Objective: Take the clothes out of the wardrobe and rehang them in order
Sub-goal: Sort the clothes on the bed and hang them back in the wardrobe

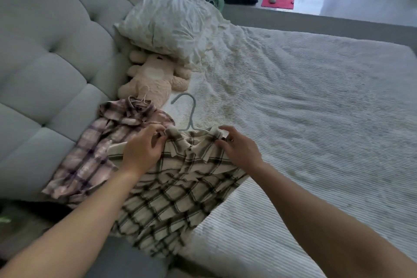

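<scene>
A pale grey tufted upholstered headboard [52,56] fills the left side. Against it a pink-and-purple plaid shirt [94,153] lies flat on the bed on a thin white wire hanger [142,98], whose hook rests on a cream plush bear [153,79] lying below a crumpled white pillow [167,22].

The left hand [142,151] reaches forward from the lower left, forearm bare, back of the hand up. Its fingers are curled and pinch the left side of the collar of a cream shirt with dark green check [171,201], which lies spread on the white ribbed bedspread [316,119], overlapping the plaid shirt's edge. A light blue plastic hanger [189,110] sits inside the neck opening, its hook pointing away towards the bear.

The right hand [239,149] comes in from the lower right, palm down, fingers bent, pinching the right side of the same collar.
</scene>
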